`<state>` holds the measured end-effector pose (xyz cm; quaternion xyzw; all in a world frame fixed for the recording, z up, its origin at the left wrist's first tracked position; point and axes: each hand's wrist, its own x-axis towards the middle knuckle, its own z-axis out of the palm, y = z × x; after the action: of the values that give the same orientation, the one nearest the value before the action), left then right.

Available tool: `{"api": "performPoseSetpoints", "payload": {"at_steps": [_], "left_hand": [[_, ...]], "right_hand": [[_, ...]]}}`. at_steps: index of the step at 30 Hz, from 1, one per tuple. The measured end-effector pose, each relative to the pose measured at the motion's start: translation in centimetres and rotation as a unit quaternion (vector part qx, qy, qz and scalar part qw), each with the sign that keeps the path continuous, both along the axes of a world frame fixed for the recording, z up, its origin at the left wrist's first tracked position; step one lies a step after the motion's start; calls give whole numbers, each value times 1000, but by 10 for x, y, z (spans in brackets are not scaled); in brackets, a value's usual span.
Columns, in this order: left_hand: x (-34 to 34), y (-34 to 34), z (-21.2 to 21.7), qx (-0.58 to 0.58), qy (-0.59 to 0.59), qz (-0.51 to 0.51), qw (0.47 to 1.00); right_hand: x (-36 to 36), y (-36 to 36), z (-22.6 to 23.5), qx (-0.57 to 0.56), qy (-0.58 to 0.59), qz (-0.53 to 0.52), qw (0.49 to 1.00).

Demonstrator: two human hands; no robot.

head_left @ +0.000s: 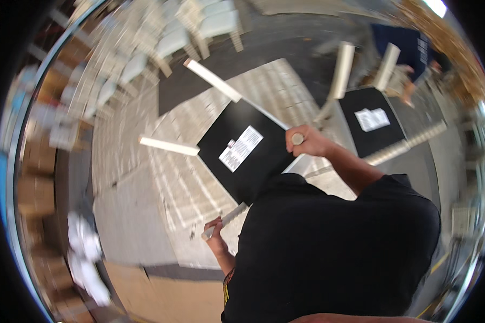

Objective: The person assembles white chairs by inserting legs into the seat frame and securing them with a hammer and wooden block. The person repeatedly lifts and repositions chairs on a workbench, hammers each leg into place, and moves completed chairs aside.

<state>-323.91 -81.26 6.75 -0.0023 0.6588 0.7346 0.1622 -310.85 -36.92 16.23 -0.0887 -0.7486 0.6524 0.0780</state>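
1. Far left there's a stack of cardboard boxes (pixel 35 177) along the wall and some white crumpled wrapping (pixel 86 253) on the floor. Looks like packaging dumped out of the way, though it's pretty blurry.
2. The black square tabletop (pixel 242 156) lies upside down on a pale mat (pixel 167 177) on the floor, probably so the top face doesn't get scratched. Pale wooden legs (pixel 168 145) stick up from its left and far corners, and a white paper label (pixel 241 148) sits near the middle.
3. The left hand (pixel 215 232) is at the near corner, fingers wrapped shut around another pale leg (pixel 224 220), holding it tilted and low.
4. The right hand (pixel 306 142) is closed over the top end of the leg at the right corner. A grip from above like that would suit twisting or steadying it.
5. Further right, a second upturned table (pixel 369 118) with legs up, and another person's dark sleeve (pixel 407 46) behind it.
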Motion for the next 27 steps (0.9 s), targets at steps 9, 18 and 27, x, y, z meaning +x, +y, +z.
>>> {"api": "performPoseSetpoints", "payload": {"at_steps": [9,18,27], "left_hand": [[80,28,-82,16,-45,286,957],[235,109,-71,-18,-114,645,755],[67,214,-49,34,-78,875,477]], "right_hand": [[-252,-4,-44,31,-36,295,954],[-344,-204,-103,-1,-109,626,772],[-492,-418,-43,32,-89,832,547]]}}
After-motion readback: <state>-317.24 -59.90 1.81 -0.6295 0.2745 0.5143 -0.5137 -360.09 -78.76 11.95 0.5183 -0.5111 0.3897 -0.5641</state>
